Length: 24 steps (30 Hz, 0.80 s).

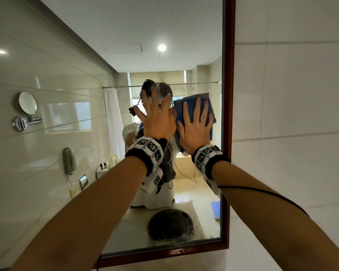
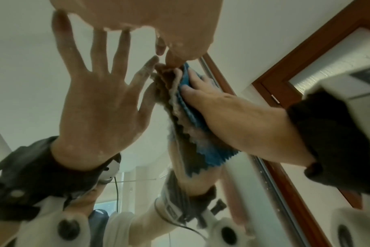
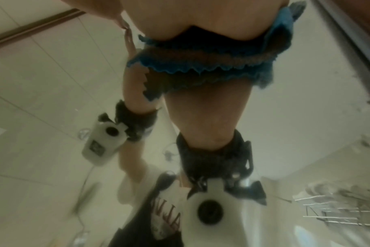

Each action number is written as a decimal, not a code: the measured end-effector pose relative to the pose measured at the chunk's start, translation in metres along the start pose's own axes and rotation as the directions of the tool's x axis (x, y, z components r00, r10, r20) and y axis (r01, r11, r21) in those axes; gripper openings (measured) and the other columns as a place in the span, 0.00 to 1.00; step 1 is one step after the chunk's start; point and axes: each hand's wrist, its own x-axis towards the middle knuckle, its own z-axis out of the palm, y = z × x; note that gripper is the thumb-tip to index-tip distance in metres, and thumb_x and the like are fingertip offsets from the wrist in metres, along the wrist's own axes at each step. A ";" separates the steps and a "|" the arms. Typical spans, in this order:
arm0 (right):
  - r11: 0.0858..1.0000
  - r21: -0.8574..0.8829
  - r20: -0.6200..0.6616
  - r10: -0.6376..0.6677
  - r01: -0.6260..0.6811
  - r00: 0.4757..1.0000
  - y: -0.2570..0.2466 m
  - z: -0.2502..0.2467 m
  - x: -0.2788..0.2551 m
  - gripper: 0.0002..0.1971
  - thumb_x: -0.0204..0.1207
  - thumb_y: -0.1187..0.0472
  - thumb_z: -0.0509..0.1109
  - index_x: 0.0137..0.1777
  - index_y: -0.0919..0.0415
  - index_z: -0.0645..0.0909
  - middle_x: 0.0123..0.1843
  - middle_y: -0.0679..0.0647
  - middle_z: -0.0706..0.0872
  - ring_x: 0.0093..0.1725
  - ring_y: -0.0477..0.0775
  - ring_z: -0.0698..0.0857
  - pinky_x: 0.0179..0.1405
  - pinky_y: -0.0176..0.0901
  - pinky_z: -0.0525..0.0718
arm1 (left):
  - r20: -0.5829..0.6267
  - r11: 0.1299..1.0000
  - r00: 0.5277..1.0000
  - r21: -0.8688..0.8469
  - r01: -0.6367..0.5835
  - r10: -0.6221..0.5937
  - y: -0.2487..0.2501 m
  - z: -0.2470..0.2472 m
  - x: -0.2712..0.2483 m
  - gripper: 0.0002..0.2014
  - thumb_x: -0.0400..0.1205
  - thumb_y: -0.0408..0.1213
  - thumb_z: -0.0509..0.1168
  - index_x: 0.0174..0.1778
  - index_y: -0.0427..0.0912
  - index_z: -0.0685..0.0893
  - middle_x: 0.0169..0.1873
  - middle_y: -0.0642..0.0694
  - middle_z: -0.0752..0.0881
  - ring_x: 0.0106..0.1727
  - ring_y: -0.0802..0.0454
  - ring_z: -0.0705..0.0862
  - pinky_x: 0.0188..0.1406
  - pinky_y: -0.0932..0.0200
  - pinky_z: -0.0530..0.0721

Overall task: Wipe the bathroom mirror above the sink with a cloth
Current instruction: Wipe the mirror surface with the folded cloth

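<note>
Pale wall tiles point(image 1: 294, 94) fill the right of the frame beside a wood-framed mirror point(image 1: 184, 36) that takes up the centre, its lower glass speckled with droplets. At mid-frame, my left hand point(image 1: 158, 118) lies flat on the glass, fingers spread and straight, gripping nothing. Just to its right, my right hand point(image 1: 196, 130) presses a blue cloth point(image 1: 179, 114) flat against the mirror near the frame's right edge, fingers extended over it rather than curled around it. At left of the frame, a round shaving mirror point(image 1: 27, 103) juts from the wall on a chrome arm.
</note>
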 end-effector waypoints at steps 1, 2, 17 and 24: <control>1.000 0.004 -0.006 0.003 -0.003 1.000 -0.001 -0.001 0.003 0.32 0.85 0.43 0.46 0.86 0.51 0.48 0.87 0.65 0.47 0.85 0.69 0.45 0.79 0.68 0.45 | 0.008 1.000 1.000 -0.019 0.017 -0.017 0.003 0.000 0.000 0.23 0.89 0.50 0.49 0.82 0.57 0.63 0.87 0.44 0.45 0.86 0.37 0.38 0.78 0.22 0.41; 1.000 0.006 -0.010 0.006 -0.006 1.000 0.000 -0.002 0.008 0.31 0.85 0.42 0.45 0.86 0.49 0.49 0.87 0.65 0.47 0.85 0.69 0.45 0.79 0.69 0.45 | 0.014 0.999 0.999 -0.034 0.036 -0.036 0.006 -0.001 0.001 0.23 0.89 0.50 0.48 0.83 0.58 0.61 0.87 0.45 0.44 0.86 0.38 0.38 0.77 0.21 0.41; 0.999 0.002 -0.109 0.045 -0.045 0.993 0.015 -0.024 0.077 0.31 0.84 0.38 0.44 0.86 0.45 0.49 0.87 0.62 0.47 0.85 0.70 0.46 0.78 0.74 0.45 | 0.024 0.992 1.000 0.125 0.015 -0.018 0.002 0.013 -0.004 0.28 0.89 0.50 0.47 0.86 0.57 0.47 0.86 0.41 0.41 0.86 0.35 0.37 0.73 0.15 0.46; 0.998 0.025 -0.116 0.054 -0.051 0.992 0.024 0.002 0.019 0.32 0.84 0.40 0.48 0.86 0.49 0.53 0.86 0.65 0.50 0.84 0.72 0.49 0.77 0.75 0.48 | 0.037 0.986 0.999 0.162 -0.027 0.021 -0.001 0.017 -0.023 0.29 0.86 0.51 0.39 0.86 0.55 0.49 0.86 0.39 0.43 0.85 0.33 0.40 0.71 0.12 0.48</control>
